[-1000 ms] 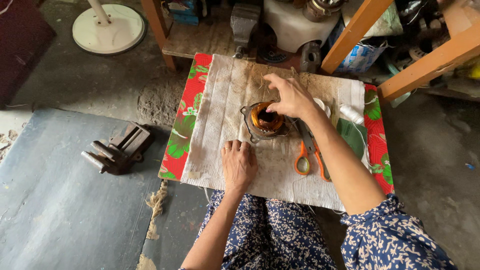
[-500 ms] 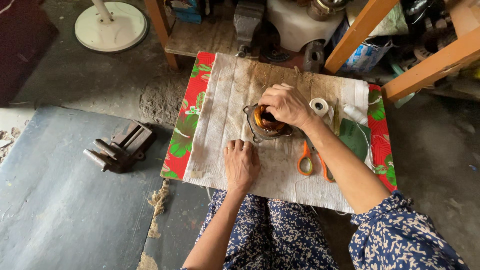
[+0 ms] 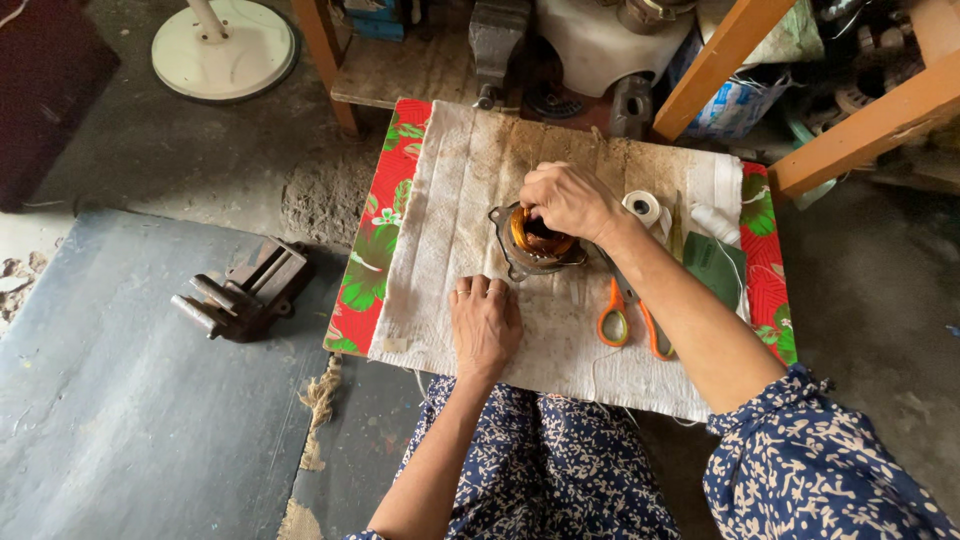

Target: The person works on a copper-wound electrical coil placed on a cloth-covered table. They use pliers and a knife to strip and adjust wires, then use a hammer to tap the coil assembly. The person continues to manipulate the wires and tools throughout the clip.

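Note:
A round metal motor stator with orange-brown copper windings point(image 3: 535, 245) stands on a dirty white cloth point(image 3: 470, 170) spread over a low table. My right hand point(image 3: 568, 198) reaches over it from the right, fingertips pinched on the winding at its top rim. My left hand point(image 3: 485, 322) lies flat, palm down, on the cloth just in front of the stator, fingers together, holding nothing. Orange-handled scissors point(image 3: 625, 315) lie on the cloth beside my right forearm.
A red floral cloth point(image 3: 375, 250) shows under the white one. A roll of white tape point(image 3: 642, 206) and a dark green sheet point(image 3: 718, 268) lie at the right. A metal vise point(image 3: 245, 292) sits on the floor left. Wooden beams point(image 3: 720, 60), a white fan base point(image 3: 225, 52) behind.
My right hand has drawn in from the stator's right side onto its top rim, uncovering the tape roll. My left hand has stayed flat on the cloth.

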